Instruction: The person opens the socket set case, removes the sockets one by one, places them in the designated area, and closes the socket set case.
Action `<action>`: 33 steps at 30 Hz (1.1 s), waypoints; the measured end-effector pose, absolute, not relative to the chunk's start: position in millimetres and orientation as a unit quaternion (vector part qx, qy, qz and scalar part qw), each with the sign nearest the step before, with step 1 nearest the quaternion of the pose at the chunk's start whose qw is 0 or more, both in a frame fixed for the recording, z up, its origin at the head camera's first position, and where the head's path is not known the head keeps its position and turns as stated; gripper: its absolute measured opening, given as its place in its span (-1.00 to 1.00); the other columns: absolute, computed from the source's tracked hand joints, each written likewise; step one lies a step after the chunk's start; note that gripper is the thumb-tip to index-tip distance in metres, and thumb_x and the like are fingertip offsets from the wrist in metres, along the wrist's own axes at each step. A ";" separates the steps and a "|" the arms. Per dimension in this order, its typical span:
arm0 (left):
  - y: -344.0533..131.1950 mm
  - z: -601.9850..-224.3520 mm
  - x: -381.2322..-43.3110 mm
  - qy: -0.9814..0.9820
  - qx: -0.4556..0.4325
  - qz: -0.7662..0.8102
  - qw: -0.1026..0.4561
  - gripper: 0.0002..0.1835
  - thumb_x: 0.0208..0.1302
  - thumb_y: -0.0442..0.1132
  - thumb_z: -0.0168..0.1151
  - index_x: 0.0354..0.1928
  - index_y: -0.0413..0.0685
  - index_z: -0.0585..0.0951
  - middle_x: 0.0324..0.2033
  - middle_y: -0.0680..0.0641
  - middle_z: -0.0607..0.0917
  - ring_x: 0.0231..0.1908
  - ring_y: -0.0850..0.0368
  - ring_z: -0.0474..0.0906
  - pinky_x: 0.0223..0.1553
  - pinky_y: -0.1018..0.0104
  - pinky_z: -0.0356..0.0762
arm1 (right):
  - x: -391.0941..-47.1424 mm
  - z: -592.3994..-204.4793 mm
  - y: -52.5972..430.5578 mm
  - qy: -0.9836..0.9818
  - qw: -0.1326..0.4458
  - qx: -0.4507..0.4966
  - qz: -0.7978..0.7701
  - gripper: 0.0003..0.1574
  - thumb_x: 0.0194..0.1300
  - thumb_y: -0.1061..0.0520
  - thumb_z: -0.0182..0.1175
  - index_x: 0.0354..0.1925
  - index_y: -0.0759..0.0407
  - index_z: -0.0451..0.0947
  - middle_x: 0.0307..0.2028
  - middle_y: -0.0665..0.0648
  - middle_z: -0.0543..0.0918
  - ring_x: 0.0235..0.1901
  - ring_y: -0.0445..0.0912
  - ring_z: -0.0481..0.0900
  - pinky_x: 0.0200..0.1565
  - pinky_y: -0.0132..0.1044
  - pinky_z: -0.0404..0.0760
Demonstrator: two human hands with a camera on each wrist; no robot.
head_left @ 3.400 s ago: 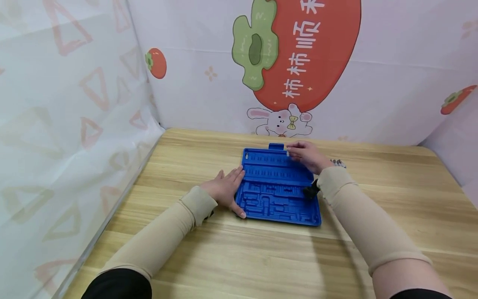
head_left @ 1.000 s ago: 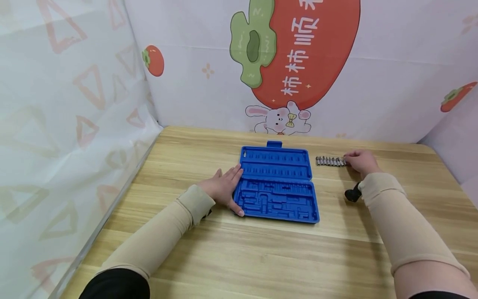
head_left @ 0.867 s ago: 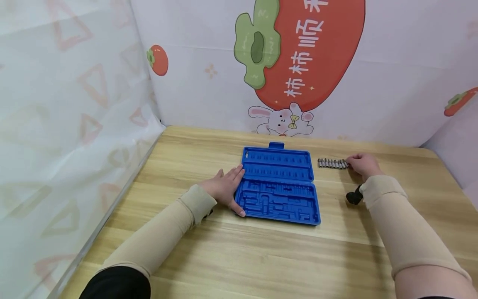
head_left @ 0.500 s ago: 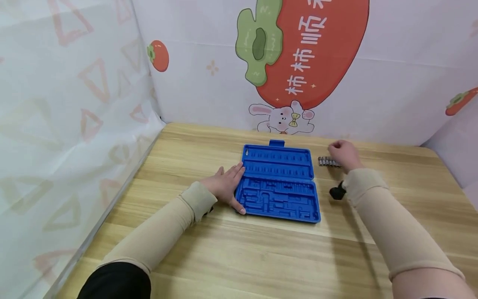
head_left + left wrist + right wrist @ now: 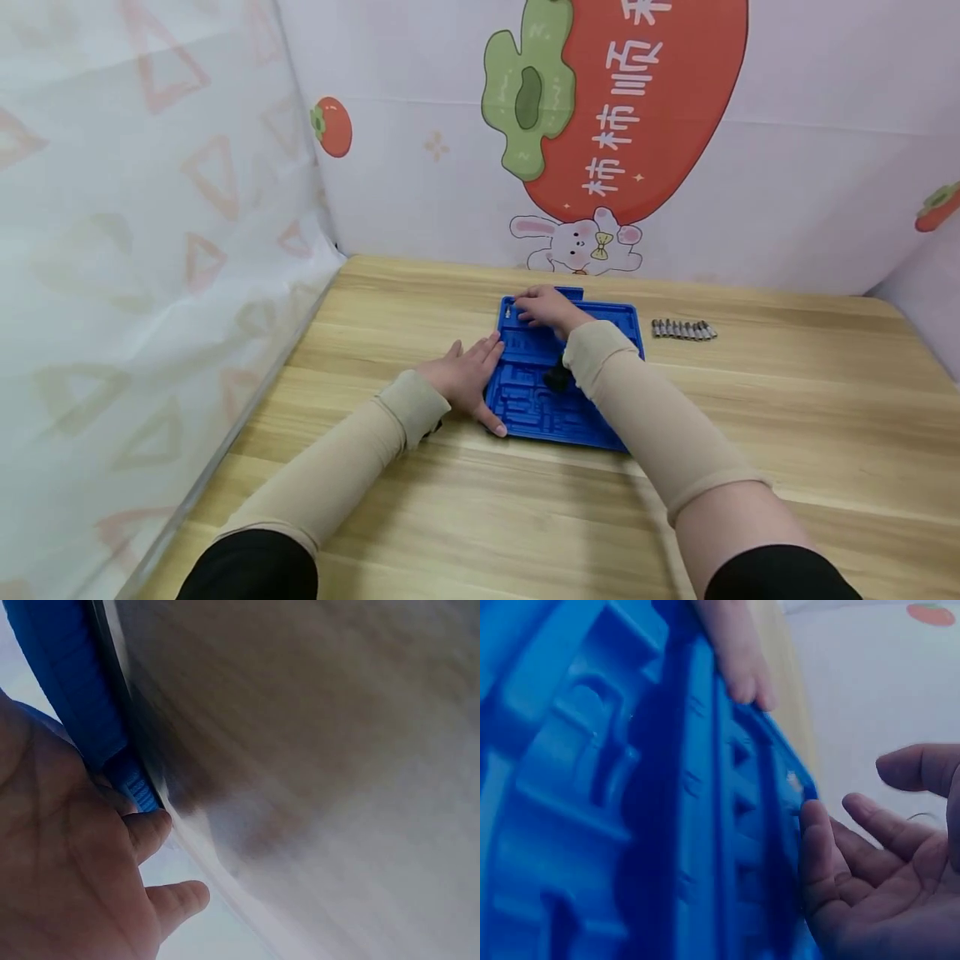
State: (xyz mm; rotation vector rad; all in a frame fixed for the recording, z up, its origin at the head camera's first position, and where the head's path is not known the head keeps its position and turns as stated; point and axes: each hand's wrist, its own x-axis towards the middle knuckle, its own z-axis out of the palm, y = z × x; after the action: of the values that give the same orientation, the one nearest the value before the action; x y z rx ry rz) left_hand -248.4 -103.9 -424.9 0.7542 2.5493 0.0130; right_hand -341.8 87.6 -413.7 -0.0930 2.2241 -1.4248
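Note:
An open blue plastic socket case (image 5: pixel 528 408) with moulded recesses lies on the table in the head view. My left hand (image 5: pixel 467 379) rests along its left edge, fingers and thumb spread. Over the upper half of the case is my right hand (image 5: pixel 551 310), its fingertips close to a small metal socket (image 5: pixel 507 312) in the top left slot. The right wrist view shows the right fingers loosely bent, the thumb (image 5: pixel 911 766) apart from them and nothing between. My right hand and sleeve cover part of the upper half.
Several small metal sockets (image 5: pixel 683 330) form a row on the wooden table (image 5: pixel 480 517), right of the case. A black wrist device (image 5: pixel 557 377) hangs under the right wrist, over the case. A white printed cloth (image 5: pixel 420 192) stands behind the table and along its left side.
My right hand first carried a socket from the case to the right end of the row. It has since moved left, empty, over the case's upper left. The left hand stays put.

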 end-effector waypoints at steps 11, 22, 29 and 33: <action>-97.9 -421.1 -253.5 0.932 0.272 -0.027 0.239 0.57 -0.09 0.63 0.34 0.66 -0.13 -0.27 0.64 -0.11 -0.32 0.61 -0.03 -0.33 0.52 -0.23 -0.26 | -343.7 -410.9 66.7 0.734 0.248 0.070 -0.628 -0.44 0.60 0.14 0.10 0.42 0.36 0.37 0.23 0.27 0.54 -0.04 -0.05 0.57 0.10 -0.28 0.57; -95.3 -424.7 -249.1 0.929 0.279 -0.019 0.244 0.56 -0.08 0.63 0.34 0.66 -0.14 -0.25 0.64 -0.11 -0.34 0.61 -0.01 -0.33 0.52 -0.23 -0.21 | -339.5 -427.2 58.4 0.779 0.185 0.098 -0.591 -0.49 0.55 0.25 0.14 0.39 0.27 0.48 0.22 0.27 0.60 -0.05 -0.04 0.59 0.09 -0.23 0.59; -96.3 -424.8 -250.6 0.930 0.274 -0.020 0.244 0.56 -0.09 0.63 0.35 0.66 -0.13 -0.27 0.64 -0.10 -0.34 0.61 -0.02 -0.33 0.52 -0.22 -0.24 | -340.5 -436.3 53.8 0.822 0.133 0.086 -0.547 -0.71 0.53 0.23 0.19 0.15 0.29 0.61 0.10 0.26 0.64 -0.02 0.04 0.65 0.10 -0.11 0.63; -98.5 -425.2 -251.3 0.930 0.270 -0.018 0.248 0.57 -0.10 0.63 0.35 0.66 -0.12 -0.29 0.64 -0.09 -0.35 0.61 -0.02 -0.35 0.52 -0.22 -0.26 | -338.5 -438.0 49.6 0.812 0.107 0.094 -0.566 -0.75 0.54 0.20 0.19 0.10 0.27 0.62 0.01 0.22 0.67 -0.14 -0.03 0.65 0.00 -0.17 0.67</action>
State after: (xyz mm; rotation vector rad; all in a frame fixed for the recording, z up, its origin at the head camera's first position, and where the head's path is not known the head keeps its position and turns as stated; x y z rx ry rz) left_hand -251.3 -98.5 -425.2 0.7347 2.5363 -0.0496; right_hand -338.5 49.6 -438.0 0.2761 2.3905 -1.6667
